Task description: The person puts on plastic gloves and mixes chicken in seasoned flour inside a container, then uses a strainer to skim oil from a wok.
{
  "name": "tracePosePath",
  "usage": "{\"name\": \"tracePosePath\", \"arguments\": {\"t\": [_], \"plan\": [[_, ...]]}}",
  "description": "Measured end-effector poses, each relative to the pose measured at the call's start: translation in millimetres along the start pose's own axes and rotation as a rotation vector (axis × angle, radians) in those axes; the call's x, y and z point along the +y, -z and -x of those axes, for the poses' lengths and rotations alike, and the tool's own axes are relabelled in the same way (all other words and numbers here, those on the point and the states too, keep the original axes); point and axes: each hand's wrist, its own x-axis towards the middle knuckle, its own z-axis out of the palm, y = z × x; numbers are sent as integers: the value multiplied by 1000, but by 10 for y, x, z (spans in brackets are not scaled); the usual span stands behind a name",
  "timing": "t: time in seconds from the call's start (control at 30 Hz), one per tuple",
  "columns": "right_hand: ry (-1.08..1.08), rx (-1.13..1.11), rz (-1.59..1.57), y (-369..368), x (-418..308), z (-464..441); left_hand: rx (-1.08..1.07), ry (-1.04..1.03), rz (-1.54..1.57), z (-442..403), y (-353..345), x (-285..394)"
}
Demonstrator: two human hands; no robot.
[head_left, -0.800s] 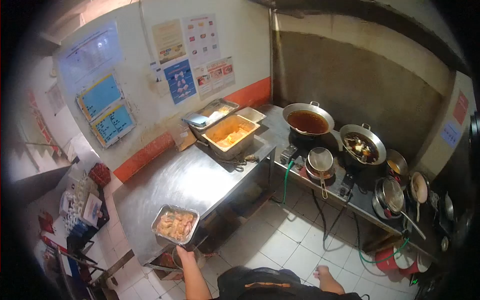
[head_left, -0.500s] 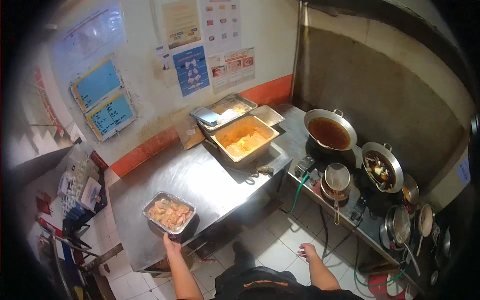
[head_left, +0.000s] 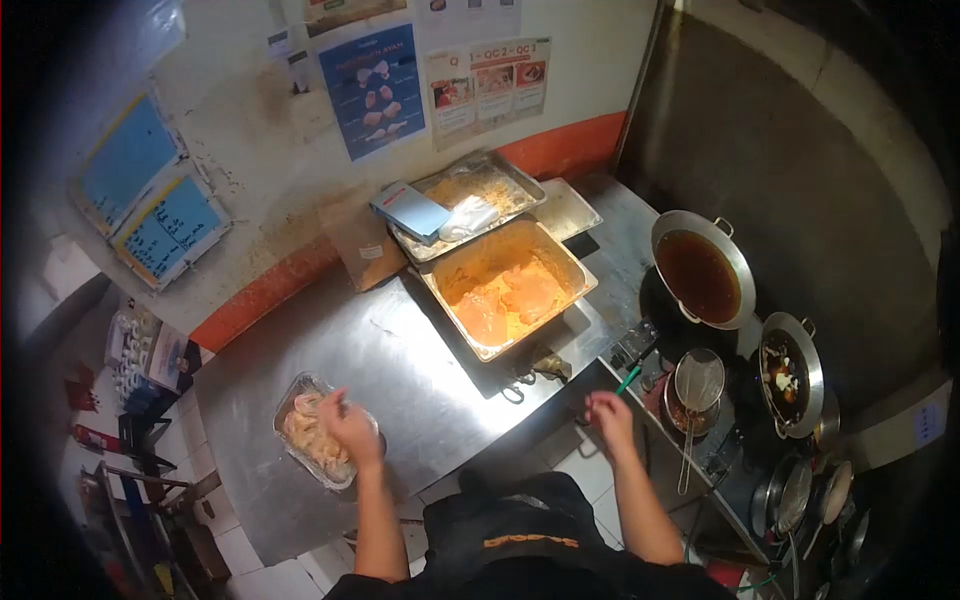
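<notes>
An oblong foil tray [head_left: 345, 483] of raw, pale meat pieces [head_left: 310, 440] sits on the left part of the steel table. Over its right side is my left hand [head_left: 350, 428], fingers loosely bent and apart; whether they touch the meat I cannot tell. My right hand [head_left: 610, 418] hovers off the table's front edge, fingers slightly curled, with nothing seen in it. Farther back stands a deep metal pan [head_left: 440, 292] with orange-coated meat pieces [head_left: 530, 290] lying in crumbly coating. A pair of scissors [head_left: 514, 388] lies in front of that pan.
Behind the deep pan, a shallow tray [head_left: 515, 180] carries a blue box [head_left: 412, 212]. To the right are a wok of dark oil [head_left: 735, 262], a second wok [head_left: 812, 380] with food in it, and a wire strainer [head_left: 699, 378]. Posters hang on the wall.
My left hand has gone from the foil tray's near rim to above its contents. My right hand has risen closer to the table edge. The view has shifted, and the tray appears turned.
</notes>
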Motion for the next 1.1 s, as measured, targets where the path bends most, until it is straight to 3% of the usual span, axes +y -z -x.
{"name": "tracePosePath", "arguments": {"t": [0.07,0.13,0.2,0.23,0.3,0.37,0.43,0.5,0.53,0.57,0.63,0.77,0.83,0.87,0.9,0.93,0.97,1.03,1.1], "plan": [[161,-92,89,-230,-445,-483,-194,-191,18,85,-447,408],[262,-172,162,-474,-865,-913,-391,-247,92,193,-808,747],[259,-242,185,-658,-1142,-1295,-596,-223,221,343,-1067,1014],[331,-270,342,-718,-1182,-1540,-577,-206,204,437,-1155,1095],[413,-325,489,-807,-1219,-1934,-816,-133,244,600,-1293,1200],[491,-493,843,-889,-1235,-2290,-797,-77,217,818,-1404,1133],[431,-611,820,-1023,-1052,-2674,-791,-23,190,972,-1505,1086],[801,-750,1252,-1143,-861,-2896,-812,149,155,1096,-1567,1079],[651,-708,1337,-1221,-744,-2967,-805,105,150,1112,-1618,1091],[649,-728,1335,-1287,-637,-3044,-796,118,141,1133,-1664,1120],[447,-560,1481,-1416,-528,-3155,-795,167,146,1081,-1769,1273],[491,-649,1491,-1482,-837,-3213,-695,118,171,953,-2053,1397],[763,-605,1172,-1428,-1020,-3193,-350,164,1,912,-2196,1388],[775,-610,1168,-1386,-1091,-3208,-226,146,-117,892,-2229,1264],[816,-446,945,-1309,-1156,-3242,-215,143,-115,845,-2252,1164],[842,-287,718,-1220,-1213,-3262,-68,204,-210,797,-2249,1061],[837,-179,697,-1092,-1261,-3272,78,268,-306,763,-2233,944],[827,-80,675,-840,-1244,-3295,24,372,-312,758,-2178,617],[217,-214,661,-646,-1069,-3356,-219,737,234,762,-2117,364]]}}
